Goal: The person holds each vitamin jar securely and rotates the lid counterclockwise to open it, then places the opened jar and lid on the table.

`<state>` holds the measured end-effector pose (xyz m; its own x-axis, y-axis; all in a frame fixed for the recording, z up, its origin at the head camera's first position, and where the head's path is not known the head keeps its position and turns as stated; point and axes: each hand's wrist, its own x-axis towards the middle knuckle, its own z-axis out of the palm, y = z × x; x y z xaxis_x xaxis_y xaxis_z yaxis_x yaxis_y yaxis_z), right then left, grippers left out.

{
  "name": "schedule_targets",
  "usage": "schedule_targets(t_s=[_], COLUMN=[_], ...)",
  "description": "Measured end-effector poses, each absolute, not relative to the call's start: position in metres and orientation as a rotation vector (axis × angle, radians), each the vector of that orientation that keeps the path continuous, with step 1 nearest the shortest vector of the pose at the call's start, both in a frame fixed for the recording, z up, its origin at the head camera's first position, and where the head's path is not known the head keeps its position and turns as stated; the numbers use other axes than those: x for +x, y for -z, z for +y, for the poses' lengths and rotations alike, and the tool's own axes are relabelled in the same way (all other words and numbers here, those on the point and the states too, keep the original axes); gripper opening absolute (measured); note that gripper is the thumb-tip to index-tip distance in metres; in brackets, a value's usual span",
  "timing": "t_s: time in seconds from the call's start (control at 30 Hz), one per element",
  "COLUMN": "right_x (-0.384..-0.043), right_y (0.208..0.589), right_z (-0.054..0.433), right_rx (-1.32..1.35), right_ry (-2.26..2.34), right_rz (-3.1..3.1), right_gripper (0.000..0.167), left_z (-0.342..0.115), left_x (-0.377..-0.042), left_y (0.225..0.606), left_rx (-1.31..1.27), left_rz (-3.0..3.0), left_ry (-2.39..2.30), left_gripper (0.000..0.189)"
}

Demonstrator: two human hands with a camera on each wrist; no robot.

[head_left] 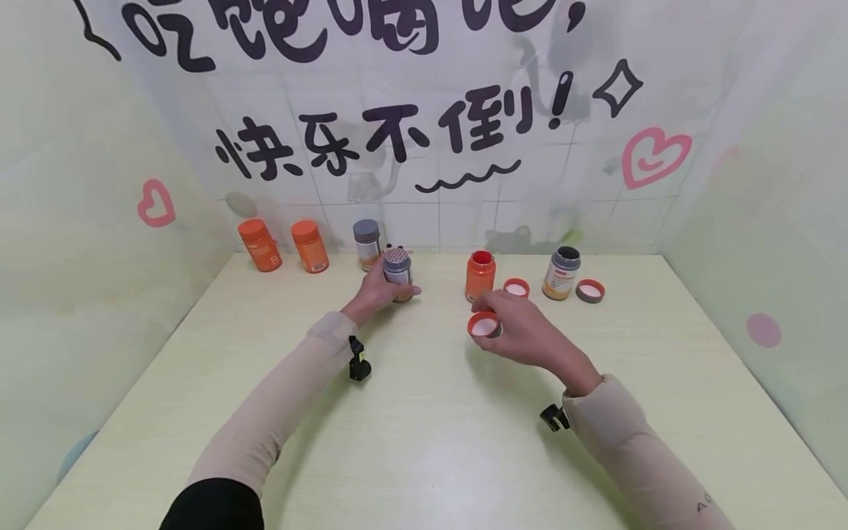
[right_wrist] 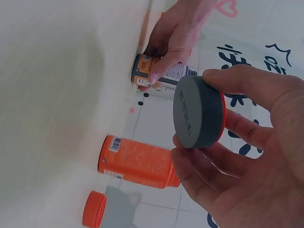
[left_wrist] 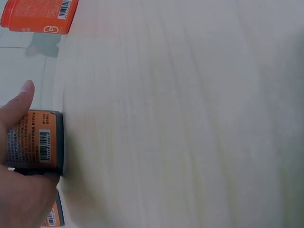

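Note:
My left hand [head_left: 375, 294] grips a grey-and-orange bottle [head_left: 398, 274], which stands uncapped on the table with a pale patterned surface at its mouth. In the left wrist view, thumb and fingers lie around the bottle's lower part [left_wrist: 38, 140]. A dark grey screw cap [right_wrist: 194, 111] with a red inner rim is pinched by my right hand [head_left: 526, 331], held above the table. Its pale inside faces up toward the head camera. Beyond the right hand stands an open orange bottle [head_left: 480, 276], its orange cap [head_left: 516, 288] lying beside it.
Left along the back wall stand two capped orange bottles [head_left: 260, 246] and a capped grey bottle [head_left: 367, 243], close to the left hand. Toward the right are an open grey bottle [head_left: 560, 276] and its upturned cap [head_left: 590, 291]. Walls enclose the table [head_left: 424, 442] at back and sides.

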<state>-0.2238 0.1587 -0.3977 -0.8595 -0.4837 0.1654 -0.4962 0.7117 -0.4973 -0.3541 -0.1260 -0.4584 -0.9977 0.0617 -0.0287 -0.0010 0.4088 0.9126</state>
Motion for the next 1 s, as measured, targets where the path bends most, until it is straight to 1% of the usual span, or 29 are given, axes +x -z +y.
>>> schedule_targets(t_s=[0.1, 0.27, 0.37, 0.53, 0.73, 1.0], right_x=[-0.231, -0.246, -0.258, -0.283, -0.315, -0.342], right_y=[0.396, 0.392, 0.388, 0.388, 0.402, 0.421], right_z=[0.148, 0.125, 0.110, 0.088, 0.072, 0.054], right_rx=[0.822, 0.826, 0.815, 0.754, 0.678, 0.527], right_ry=[-0.868, -0.861, -0.814, -0.793, -0.845, -0.847], right_rz=[-2.898, -2.931, -2.954, -3.024, -3.068, -3.146], right_gripper=[0.039, 0.038, 0.041, 0.046, 0.043, 0.041], left_z=[-0.129, -0.134, -0.140, -0.158, -0.202, -0.267], left_x=[-0.353, -0.350, -0.348, -0.341, -0.335, -0.327], left_y=[0.461, 0.464, 0.462, 0.456, 0.447, 0.431], left_rx=[0.077, 0.095, 0.104, 0.090, 0.010, -0.294], left_rz=[2.586, 2.562, 2.516, 2.469, 2.504, 2.548], left_ry=[-1.654, -1.619, -1.639, -1.657, -1.640, -1.708], left_gripper=[0.095, 0.108, 0.110, 0.098, 0.088, 0.075])
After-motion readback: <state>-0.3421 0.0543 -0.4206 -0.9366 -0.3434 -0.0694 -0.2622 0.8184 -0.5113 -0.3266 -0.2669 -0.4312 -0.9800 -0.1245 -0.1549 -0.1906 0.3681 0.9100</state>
